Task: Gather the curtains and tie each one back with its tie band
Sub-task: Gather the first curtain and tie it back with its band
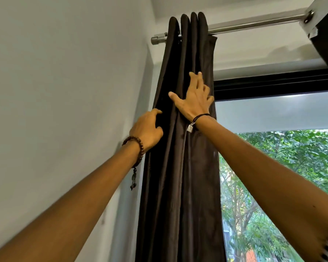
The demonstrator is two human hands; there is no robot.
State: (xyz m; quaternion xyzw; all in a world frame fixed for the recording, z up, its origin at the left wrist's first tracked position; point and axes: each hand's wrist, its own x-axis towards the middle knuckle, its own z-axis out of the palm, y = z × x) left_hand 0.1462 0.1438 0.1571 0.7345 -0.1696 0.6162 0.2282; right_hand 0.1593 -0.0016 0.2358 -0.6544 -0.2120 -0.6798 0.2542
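While both arms reach up, the left grip [147,129] curls its fingers round a fold at the left edge of the dark curtain [180,186]. Higher up, the right grip [194,100] lies spread out flat on the folds. The curtain hangs bunched at the left end of the rod [254,24], beside the window [273,114].

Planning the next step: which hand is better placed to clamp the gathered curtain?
Left, probably. The left hand curls round the wall-side edge of the curtain; the right hand lies spread on its front folds.
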